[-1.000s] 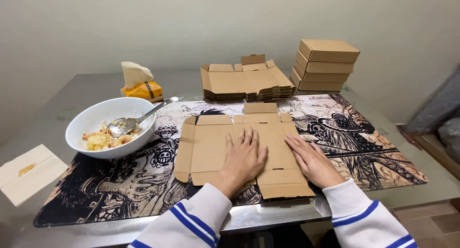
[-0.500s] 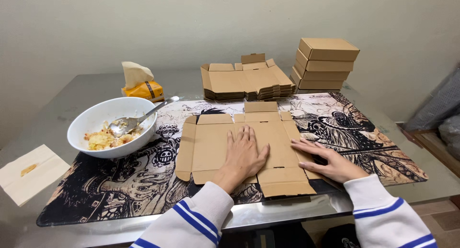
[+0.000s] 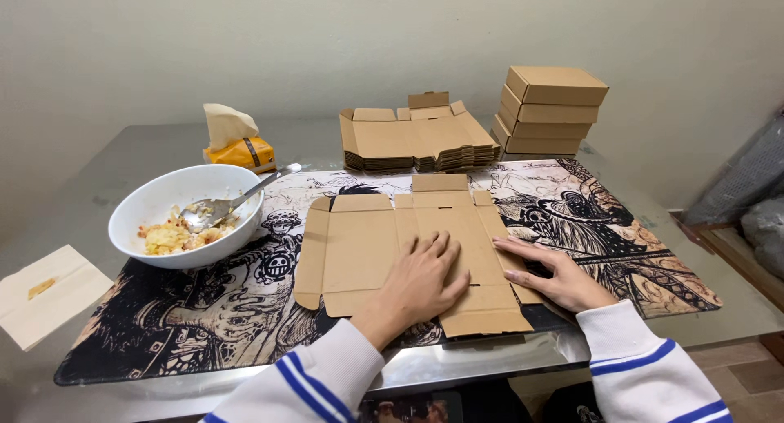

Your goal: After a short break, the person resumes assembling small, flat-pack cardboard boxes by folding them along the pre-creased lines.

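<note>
Sliding outward to the right since a second ago, off the middle of the flat brown die-cut cardboard box blank (image 3: 412,251) and toward its right-hand flap: the right hand (image 3: 551,276). Staying put: the left hand (image 3: 425,280). Pressing flat on the middle panel now, fingers (image 3: 433,247) spread open, gripping nothing. Resting with right fingers (image 3: 518,250) extended along the right flap's edge, also open, holding nothing, palm on the black-and-white illustrated mat (image 3: 204,309). Lying unfolded on that mat at the near edge of the grey counter (image 3: 122,145), near flap reaching almost to the counter's lip. Standing just left: a white bowl of food (image 3: 184,215) with a metal spoon (image 3: 233,202). Sitting behind: a stack of flat blanks (image 3: 416,141) and a pile of folded brown boxes (image 3: 549,109). Risking, in judgement, a crooked crease if lifting the flap while the left palm is slipping; risking, too, the blank sliding off the near edge.
</note>
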